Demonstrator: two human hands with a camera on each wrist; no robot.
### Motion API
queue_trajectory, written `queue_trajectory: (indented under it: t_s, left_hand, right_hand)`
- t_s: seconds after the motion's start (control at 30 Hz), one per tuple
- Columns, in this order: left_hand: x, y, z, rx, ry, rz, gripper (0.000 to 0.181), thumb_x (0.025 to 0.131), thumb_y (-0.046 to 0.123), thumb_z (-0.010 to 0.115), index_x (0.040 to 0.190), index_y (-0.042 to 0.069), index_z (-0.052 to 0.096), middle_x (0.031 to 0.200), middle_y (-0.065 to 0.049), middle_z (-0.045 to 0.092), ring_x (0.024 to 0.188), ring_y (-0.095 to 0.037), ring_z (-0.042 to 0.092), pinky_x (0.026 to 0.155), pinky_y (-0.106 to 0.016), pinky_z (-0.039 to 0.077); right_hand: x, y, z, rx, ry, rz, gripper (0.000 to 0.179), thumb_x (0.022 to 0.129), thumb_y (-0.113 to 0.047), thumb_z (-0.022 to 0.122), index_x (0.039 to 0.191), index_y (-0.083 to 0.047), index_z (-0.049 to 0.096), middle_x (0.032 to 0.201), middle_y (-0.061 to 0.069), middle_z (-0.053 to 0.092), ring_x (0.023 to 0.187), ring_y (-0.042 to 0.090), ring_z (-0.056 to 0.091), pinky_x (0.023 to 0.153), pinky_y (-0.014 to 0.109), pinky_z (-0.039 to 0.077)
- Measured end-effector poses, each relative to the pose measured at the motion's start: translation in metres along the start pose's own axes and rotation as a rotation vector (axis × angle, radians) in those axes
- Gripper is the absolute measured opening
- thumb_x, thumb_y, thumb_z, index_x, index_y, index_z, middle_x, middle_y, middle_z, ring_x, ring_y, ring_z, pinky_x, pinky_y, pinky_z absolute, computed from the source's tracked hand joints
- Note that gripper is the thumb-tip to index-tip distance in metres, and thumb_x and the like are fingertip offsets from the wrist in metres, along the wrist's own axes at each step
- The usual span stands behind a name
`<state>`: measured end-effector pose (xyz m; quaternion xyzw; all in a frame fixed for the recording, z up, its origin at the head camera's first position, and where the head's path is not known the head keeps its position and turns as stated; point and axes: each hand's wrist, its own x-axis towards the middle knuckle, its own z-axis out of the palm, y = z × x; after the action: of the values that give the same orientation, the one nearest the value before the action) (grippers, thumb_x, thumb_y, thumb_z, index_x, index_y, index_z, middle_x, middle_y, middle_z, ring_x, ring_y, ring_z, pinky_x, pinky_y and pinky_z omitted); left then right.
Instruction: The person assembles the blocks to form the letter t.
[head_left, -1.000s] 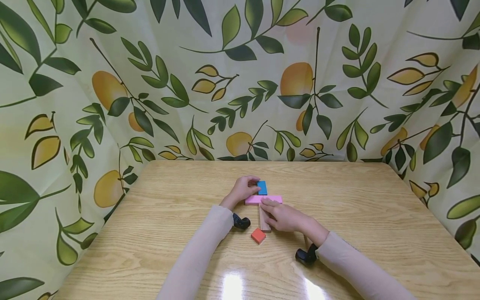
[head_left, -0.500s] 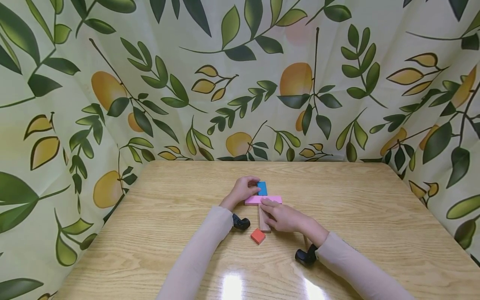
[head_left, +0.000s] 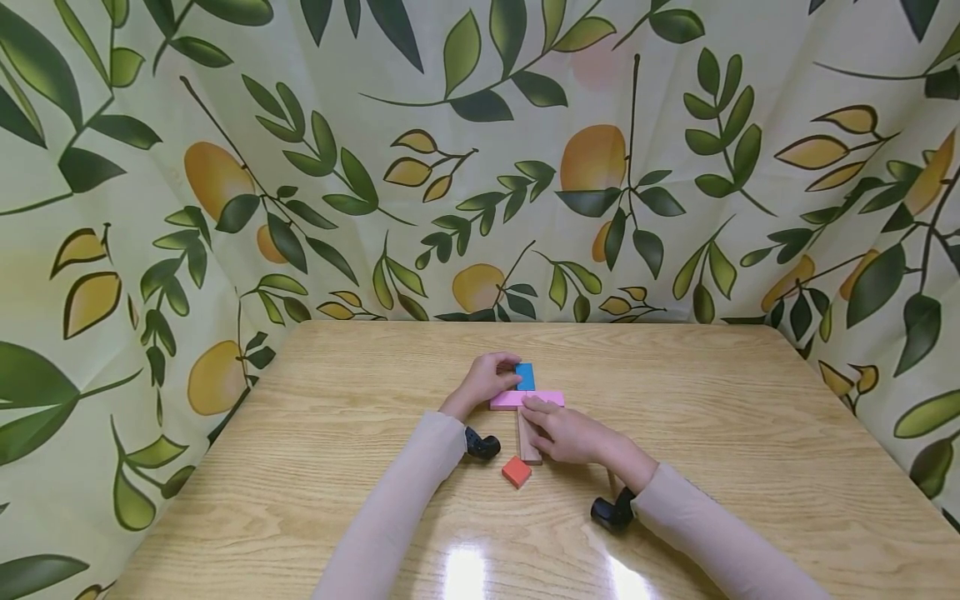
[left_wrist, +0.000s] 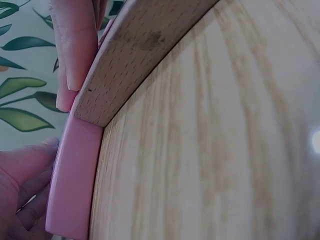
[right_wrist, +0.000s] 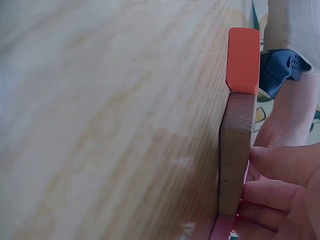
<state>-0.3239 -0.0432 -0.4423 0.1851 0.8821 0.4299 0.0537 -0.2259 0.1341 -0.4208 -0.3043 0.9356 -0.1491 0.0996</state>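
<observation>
My left hand (head_left: 487,377) pinches a flat blue block (head_left: 525,377), its thumb low on the block's left side and its fingers curled towards the far edge. Directly below the blue block lies a long pink block (head_left: 504,401), set crosswise. A plain wooden block (head_left: 529,452) runs from the pink one towards me. My right hand (head_left: 576,435) rests over these two, fingers extended, fingertips on the pink block. In the right wrist view, its thumb touches the wooden block (right_wrist: 235,160). An orange-red block (head_left: 516,472) lies turned like a diamond at the wooden block's near end.
The blocks lie flat on a wood-grain table (head_left: 360,467). Black wrist cameras show below the left wrist (head_left: 482,445) and below the right sleeve (head_left: 613,512). A leaf-patterned curtain (head_left: 480,208) hangs behind the table's far edge.
</observation>
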Motion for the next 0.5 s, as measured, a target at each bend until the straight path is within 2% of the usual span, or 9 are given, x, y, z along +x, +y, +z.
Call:
queue_trajectory:
  t_s: [0.5]
  left_hand:
    - [-0.0041,0.0001,-0.0018,0.079,-0.037,0.054,0.035,0.092,0.014,0.064,0.125,0.002,0.062,0.131,-0.015,0.064,0.125,-0.028,0.058,0.110,-0.041,0.045]
  right_hand:
    - [-0.0001,0.0005,-0.0005,0.010,-0.002,-0.004,0.051,0.097,-0.020,0.056,0.141,0.003,0.045,0.154,0.021,0.036,0.143,0.036,0.037,0.114,0.052,0.037]
